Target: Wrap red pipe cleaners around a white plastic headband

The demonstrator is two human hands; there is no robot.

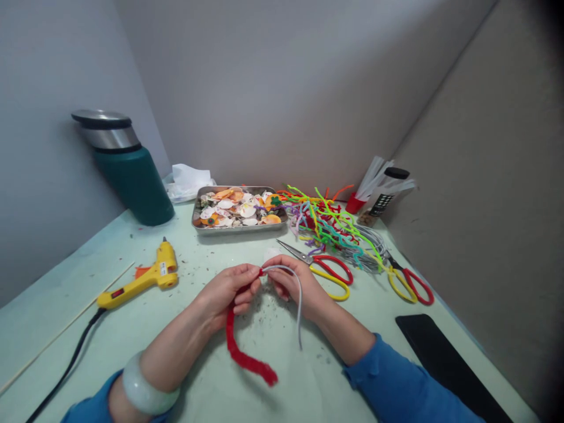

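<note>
My left hand point(235, 291) pinches a fuzzy red pipe cleaner point(247, 360), whose loose end hangs down and curls to the right over the table. Meeting it fingertip to fingertip, my right hand point(293, 282) is closed on a thin grey wire point(299, 294) that arches over the fingers and droops. Between my fingertips the red strand and the wire come together; whether one is wound round the other is too small to tell. Scissors point(324, 267) with red and yellow handles lie just beyond my right hand.
A metal tray point(240, 229) of seashells stands at the back, beside a heap of coloured pipe cleaners point(339, 229). On the left are a yellow glue gun point(145, 279), a thin stick point(66, 329) and a green bottle point(134, 182). More scissors point(409, 282) and a black strip point(445, 364) lie right.
</note>
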